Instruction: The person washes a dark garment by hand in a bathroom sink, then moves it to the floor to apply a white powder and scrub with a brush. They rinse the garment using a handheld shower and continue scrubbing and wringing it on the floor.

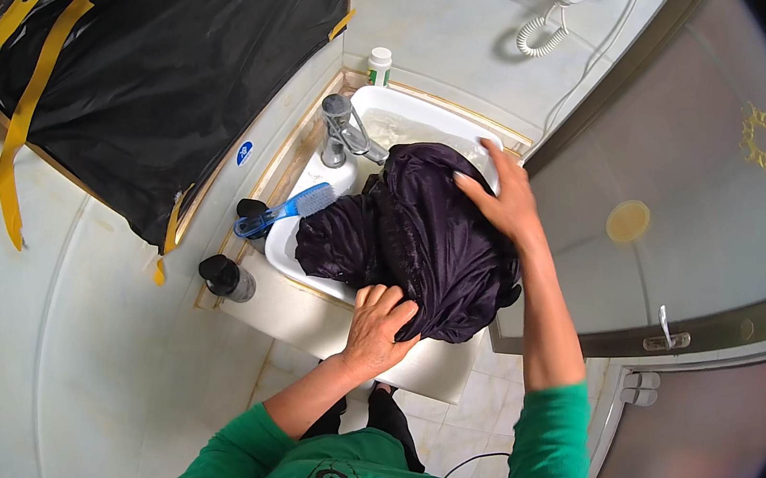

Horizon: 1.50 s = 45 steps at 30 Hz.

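Observation:
A wet, dark purple garment [441,237] lies bunched in a white washbasin [289,256], its folds hanging over the near and right sides. My left hand [378,327] is at its near edge, fingers curled onto the cloth. On the far right side of the garment, my right hand [507,197] has thumb and fingers spread. Its thumb touches the cloth and its fingertips are by the basin's rim. Cloudy water [407,131] shows at the back of the basin. The garment's underside is hidden.
A metal faucet [340,127] stands at the basin's left, beside a blue-handled brush [285,210]. Dark-capped bottles [228,279] sit along the left edge. A white bottle [380,66] stands behind. A framed glass door [639,205] is close on the right.

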{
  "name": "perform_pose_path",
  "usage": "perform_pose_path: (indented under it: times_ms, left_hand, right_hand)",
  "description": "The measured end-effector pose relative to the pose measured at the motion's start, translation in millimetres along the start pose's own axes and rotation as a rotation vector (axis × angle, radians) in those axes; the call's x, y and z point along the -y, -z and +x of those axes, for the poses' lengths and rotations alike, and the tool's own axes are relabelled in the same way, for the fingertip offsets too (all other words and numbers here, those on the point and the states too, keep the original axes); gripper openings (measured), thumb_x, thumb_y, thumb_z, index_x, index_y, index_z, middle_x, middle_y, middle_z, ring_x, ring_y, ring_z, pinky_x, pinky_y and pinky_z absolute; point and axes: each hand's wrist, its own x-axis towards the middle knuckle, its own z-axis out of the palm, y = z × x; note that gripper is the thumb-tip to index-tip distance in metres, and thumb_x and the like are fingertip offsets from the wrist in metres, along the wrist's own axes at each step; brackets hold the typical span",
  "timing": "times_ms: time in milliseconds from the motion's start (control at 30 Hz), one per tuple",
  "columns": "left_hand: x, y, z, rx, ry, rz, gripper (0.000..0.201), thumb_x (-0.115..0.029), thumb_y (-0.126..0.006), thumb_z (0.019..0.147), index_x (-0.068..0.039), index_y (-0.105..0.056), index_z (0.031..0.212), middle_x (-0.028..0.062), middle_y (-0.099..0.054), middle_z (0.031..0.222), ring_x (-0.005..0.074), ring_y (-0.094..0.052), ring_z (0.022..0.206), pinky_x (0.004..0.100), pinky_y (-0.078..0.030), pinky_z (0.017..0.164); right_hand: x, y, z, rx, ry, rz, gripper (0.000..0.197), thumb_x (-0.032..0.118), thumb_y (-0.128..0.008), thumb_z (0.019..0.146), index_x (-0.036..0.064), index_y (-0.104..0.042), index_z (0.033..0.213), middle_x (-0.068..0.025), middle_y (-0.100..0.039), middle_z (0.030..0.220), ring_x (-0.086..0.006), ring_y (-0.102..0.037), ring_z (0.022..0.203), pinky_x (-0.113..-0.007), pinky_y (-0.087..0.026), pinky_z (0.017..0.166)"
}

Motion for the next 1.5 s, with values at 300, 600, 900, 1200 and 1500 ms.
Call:
perform_pose_path:
  times_ms: [300, 600, 900, 1200, 1500]
  left_hand:
    - [18.8, 21.1, -22.8, -0.155, 0.244, -0.406, 0.037, -0.025, -0.081, 0.08, 0.001, -0.063, 0.099, 0.0151, -0.06, 0.097, 0.032, -0.06, 0.09, 0.0412, -0.05, 0.081]
    - [63.1, 24.7, -18.4, -0.311, 0.69, -0.678, 0.045, -0.031, -0.072, 0.092, 0.003, -0.061, 0.119, 0.0138, -0.071, 0.106, 0.0201, -0.065, 0.096, 0.0334, -0.051, 0.088]
    - [70.4, 40.6, 11.2, -0.16, 0.848, -0.669, 0.104, -0.04, -0.081, 0.081, 0.003, -0.02, 0.154, 0.0293, -0.037, 0.147, 0.0355, -0.038, 0.138, 0.0422, -0.032, 0.114]
    - [52.1, 29.3, 34.0, -0.136, 0.811, -0.261, 0.096, -0.046, -0.077, 0.083, 0.005, -0.03, 0.149, 0.0298, -0.039, 0.145, 0.0416, -0.039, 0.137, 0.0448, -0.032, 0.114]
    - [21.2, 24.8, 100.0, 0.021, 0.177, 0.0, 0.107, -0.066, -0.077, 0.072, -0.014, -0.033, 0.154, 0.0288, -0.038, 0.146, 0.0457, -0.039, 0.132, 0.0559, -0.031, 0.11]
  right_hand:
    - [0.0, -65.6, 29.0, 0.411, -0.37, 0.26, 0.081, 0.067, -0.073, 0.075, 0.01, -0.064, 0.131, -0.0158, -0.07, 0.118, -0.032, -0.065, 0.112, -0.039, -0.048, 0.099]
    - [-12.1, -43.6, -7.8, 0.023, -0.627, 1.039, 0.045, 0.024, -0.078, 0.082, -0.0024, -0.067, 0.116, -0.0085, -0.072, 0.101, -0.02, -0.067, 0.089, -0.029, -0.051, 0.082]
    - [-11.8, -16.0, -41.6, -0.108, -0.543, 1.353, 0.05, 0.01, -0.073, 0.071, -0.004, -0.066, 0.118, -0.0094, -0.072, 0.101, -0.0211, -0.068, 0.087, -0.031, -0.053, 0.086]
    - [8.9, 10.2, -85.2, 0.032, -0.29, 0.947, 0.039, 0.001, -0.085, 0.066, 0.0023, -0.064, 0.098, 0.0002, -0.064, 0.09, -0.0115, -0.06, 0.088, -0.026, -0.048, 0.084]
    - [10.0, 25.9, -84.7, 0.025, 0.141, 0.367, 0.042, 0.02, -0.087, 0.063, 0.0054, -0.065, 0.095, -0.0077, -0.052, 0.084, -0.0293, -0.052, 0.082, -0.038, -0.041, 0.076]
